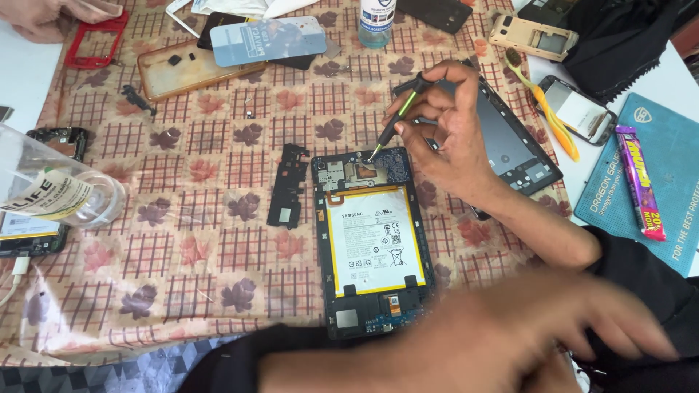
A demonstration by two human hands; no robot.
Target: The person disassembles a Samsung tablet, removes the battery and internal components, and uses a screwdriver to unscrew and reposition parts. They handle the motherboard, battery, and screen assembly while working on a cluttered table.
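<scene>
The opened tablet [371, 240] lies flat on the table [204, 240], near its front edge, with its long axis running away from the person and its circuit-board end pointing to the far side. A white battery with a yellow border fills its middle. The right hand [444, 138] pinches a black-and-green screwdriver [397, 120] between thumb and fingers; the tool slants down and to the left, its tip touching the board at the tablet's far end. The left hand [539, 335] crosses the foreground just beside the tablet's near right corner, fingers loosely spread, too blurred to show any grip.

Open cloth lies to the tablet's left, past a loose black cover piece [287, 185] that sits parallel to it. The removed back frame [510, 142] rests at an angle close on the right, partly under the right hand.

A clear plastic bottle [54, 193] with a white label lies on its side at the left edge. A light blue flat package [269, 40] lies at the far side. At the right, a purple candy wrapper [641, 182] lies on a blue work mat [673, 145].
</scene>
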